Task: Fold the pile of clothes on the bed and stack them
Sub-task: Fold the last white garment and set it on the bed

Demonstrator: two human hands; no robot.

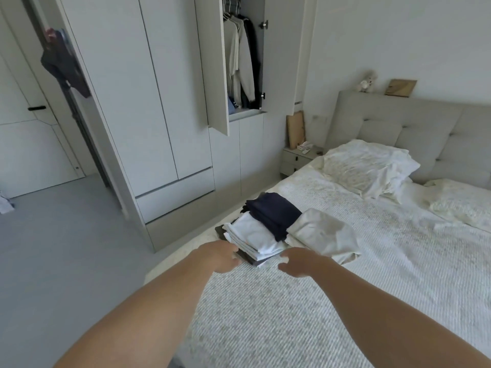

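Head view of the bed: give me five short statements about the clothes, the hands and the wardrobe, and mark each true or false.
1. The navy folded garment lies on top of the folded clothes on the bed. True.
2. The left hand holds a hanger. False: it reaches to the near edge of the stack of white folded clothes and holds no hanger.
3. One wardrobe door stands open, with clothes hanging inside. True.
4. The right hand rests on the pillow. False: it is beside the stack, far from the pillow.
5. The cream folded garment lies on the floor. False: it lies on the bed, right of the stack.
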